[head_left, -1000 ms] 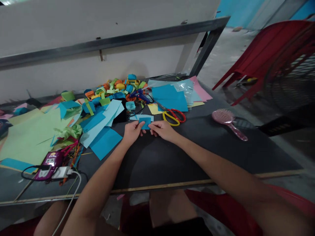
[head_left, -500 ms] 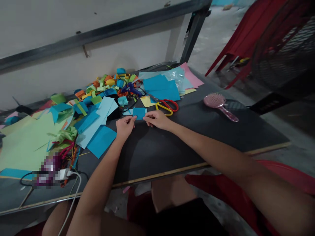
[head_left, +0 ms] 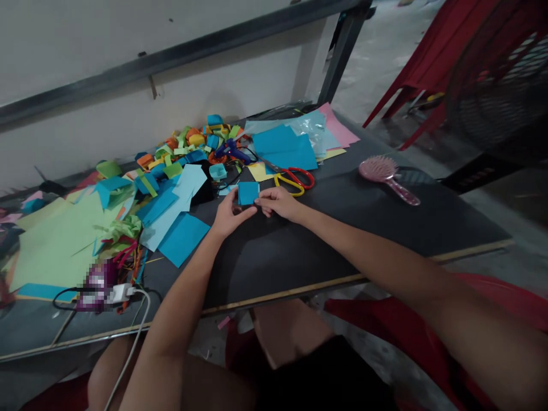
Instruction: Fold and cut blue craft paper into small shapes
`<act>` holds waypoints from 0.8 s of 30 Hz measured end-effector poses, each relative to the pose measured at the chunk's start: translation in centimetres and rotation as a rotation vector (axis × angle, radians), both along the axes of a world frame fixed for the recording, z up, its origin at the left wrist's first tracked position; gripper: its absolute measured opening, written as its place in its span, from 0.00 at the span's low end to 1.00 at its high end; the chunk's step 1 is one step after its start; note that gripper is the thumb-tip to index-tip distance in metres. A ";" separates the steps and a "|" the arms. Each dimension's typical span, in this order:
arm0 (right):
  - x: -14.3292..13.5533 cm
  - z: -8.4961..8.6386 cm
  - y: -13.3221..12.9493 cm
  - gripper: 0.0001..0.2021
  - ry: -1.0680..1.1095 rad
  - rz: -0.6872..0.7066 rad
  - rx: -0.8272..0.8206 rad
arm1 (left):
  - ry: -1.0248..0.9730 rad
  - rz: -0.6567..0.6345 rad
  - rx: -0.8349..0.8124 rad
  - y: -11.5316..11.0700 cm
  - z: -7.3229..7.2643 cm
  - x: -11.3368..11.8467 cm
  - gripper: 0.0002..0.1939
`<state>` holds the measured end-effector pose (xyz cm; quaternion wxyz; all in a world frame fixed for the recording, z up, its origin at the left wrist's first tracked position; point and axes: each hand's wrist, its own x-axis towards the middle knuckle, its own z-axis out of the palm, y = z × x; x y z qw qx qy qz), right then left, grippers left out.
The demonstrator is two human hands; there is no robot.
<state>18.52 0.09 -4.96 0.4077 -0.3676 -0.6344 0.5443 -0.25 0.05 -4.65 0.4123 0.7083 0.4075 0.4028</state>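
Note:
A small blue piece of paper (head_left: 248,193) is held up just above the dark tabletop, between my two hands. My left hand (head_left: 232,214) cups its left side, fingers along the left edge and thumb stretched below the lower edge; the fingertips behind it are hidden. At the lower right corner, my right hand (head_left: 278,204) pinches the paper between thumb and fingers. Just beyond lie scissors (head_left: 295,181) with one red and one yellow handle loop. A light blue paper box (head_left: 217,172) and a blue glue gun (head_left: 231,150) are farther back.
Several small coloured paper pieces (head_left: 188,142) are heaped against the wall. Blue sheets (head_left: 282,147) lie behind the scissors, and green sheets (head_left: 55,240) cover the left side. To the right are a pink hairbrush (head_left: 387,176) and a fan (head_left: 500,85). A white plug (head_left: 122,293) sits front left.
My left thumb has come off the paper's face and spread below it, and the left fingers have moved to its left edge. My right hand keeps its pinch. The whole view has shifted slightly.

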 end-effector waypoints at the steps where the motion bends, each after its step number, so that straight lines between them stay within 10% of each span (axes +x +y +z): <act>1: -0.1 -0.1 0.0 0.16 0.005 0.014 -0.010 | 0.043 -0.018 0.035 -0.1 0.0 0.0 0.39; 13: -0.6 -1.2 0.0 0.08 -0.078 -0.075 0.004 | 0.104 0.001 0.361 0.0 -1.0 0.4 0.49; 24: -0.7 -1.8 0.3 0.06 -0.174 -0.049 0.051 | 0.203 0.043 0.466 -0.6 -0.3 0.5 0.32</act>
